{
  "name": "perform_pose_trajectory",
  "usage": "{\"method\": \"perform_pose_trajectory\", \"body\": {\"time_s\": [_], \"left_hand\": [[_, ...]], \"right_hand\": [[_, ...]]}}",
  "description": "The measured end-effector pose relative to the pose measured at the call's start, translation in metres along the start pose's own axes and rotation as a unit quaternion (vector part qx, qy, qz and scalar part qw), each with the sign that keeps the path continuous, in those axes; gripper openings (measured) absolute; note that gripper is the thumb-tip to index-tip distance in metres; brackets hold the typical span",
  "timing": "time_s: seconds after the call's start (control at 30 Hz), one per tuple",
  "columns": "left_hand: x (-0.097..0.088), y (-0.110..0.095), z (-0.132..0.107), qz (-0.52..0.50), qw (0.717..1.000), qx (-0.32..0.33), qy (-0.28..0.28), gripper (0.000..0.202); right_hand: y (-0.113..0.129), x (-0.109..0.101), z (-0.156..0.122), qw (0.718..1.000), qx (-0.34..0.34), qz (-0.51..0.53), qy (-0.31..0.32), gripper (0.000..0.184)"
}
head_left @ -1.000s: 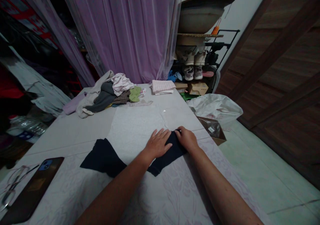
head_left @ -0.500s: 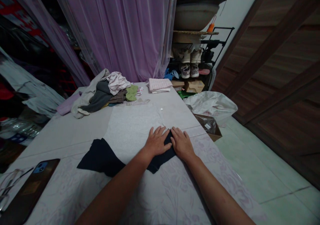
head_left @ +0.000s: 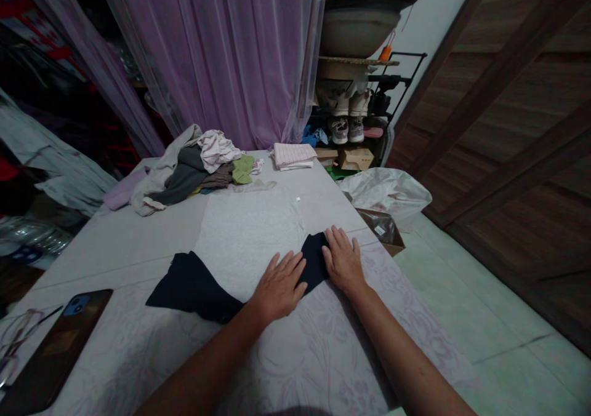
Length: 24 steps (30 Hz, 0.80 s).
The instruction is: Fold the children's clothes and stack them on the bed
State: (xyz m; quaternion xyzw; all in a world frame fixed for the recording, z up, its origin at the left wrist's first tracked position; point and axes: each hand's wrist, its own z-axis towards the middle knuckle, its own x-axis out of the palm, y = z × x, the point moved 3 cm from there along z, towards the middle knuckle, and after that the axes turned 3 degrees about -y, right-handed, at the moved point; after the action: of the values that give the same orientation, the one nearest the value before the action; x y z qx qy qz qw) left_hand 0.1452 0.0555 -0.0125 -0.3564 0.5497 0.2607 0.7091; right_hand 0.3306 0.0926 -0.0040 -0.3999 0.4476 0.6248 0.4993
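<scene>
A dark navy cloth garment (head_left: 314,262) lies flat on a pale lilac patterned sheet (head_left: 295,367), one part spreading to the left (head_left: 191,287) and a narrower part rising between my hands. My left hand (head_left: 279,287) rests flat on the garment's middle, fingers apart, gripping nothing. My right hand (head_left: 344,261) lies flat at the garment's right edge, fingertips on the sheet and the cloth's edge beside it. The garment's stretch under my left hand is hidden.
A heap of mixed clothes (head_left: 184,176) and a folded pink striped cloth (head_left: 294,156) lie at the far end of the sheet. A phone (head_left: 58,342) and eyeglasses (head_left: 13,348) lie at the near left. A plastic bag (head_left: 385,191) and cardboard box (head_left: 383,231) sit beyond the right edge.
My hands have moved apart, with my left hand sliding nearer me. More navy cloth shows between them. The view has shifted slightly.
</scene>
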Motion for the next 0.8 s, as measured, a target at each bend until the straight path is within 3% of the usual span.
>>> {"method": "perform_pose_trajectory", "body": {"time_s": [0.13, 0.37, 0.5, 0.63, 0.73, 0.8], "left_hand": [[0.002, 0.000, 0.003, -0.003, 1.000, -0.010, 0.006, 0.062], [-0.002, 0.002, -0.006, 0.000, 1.000, -0.003, 0.021, 0.063], [-0.007, 0.008, -0.021, 0.011, 1.000, 0.017, 0.012, 0.063], [-0.014, 0.032, -0.032, 0.034, 0.999, 0.001, -0.011, 0.063], [-0.022, 0.062, -0.042, 0.061, 0.997, -0.050, -0.010, 0.062], [-0.027, 0.085, -0.051, 0.073, 0.994, -0.083, 0.011, 0.061]], "right_hand": [[0.021, 0.004, -0.005, 0.992, -0.118, 0.009, 0.045, 0.051], [0.005, 0.011, -0.007, 0.995, -0.067, -0.012, 0.074, 0.054], [0.010, 0.007, -0.007, 0.997, -0.045, -0.012, 0.058, 0.052], [0.037, 0.002, -0.008, 0.995, -0.096, 0.013, 0.022, 0.051], [0.053, 0.004, -0.010, 0.984, -0.165, 0.034, 0.054, 0.050], [0.053, 0.008, -0.009, 0.982, -0.169, 0.032, 0.075, 0.050]]}}
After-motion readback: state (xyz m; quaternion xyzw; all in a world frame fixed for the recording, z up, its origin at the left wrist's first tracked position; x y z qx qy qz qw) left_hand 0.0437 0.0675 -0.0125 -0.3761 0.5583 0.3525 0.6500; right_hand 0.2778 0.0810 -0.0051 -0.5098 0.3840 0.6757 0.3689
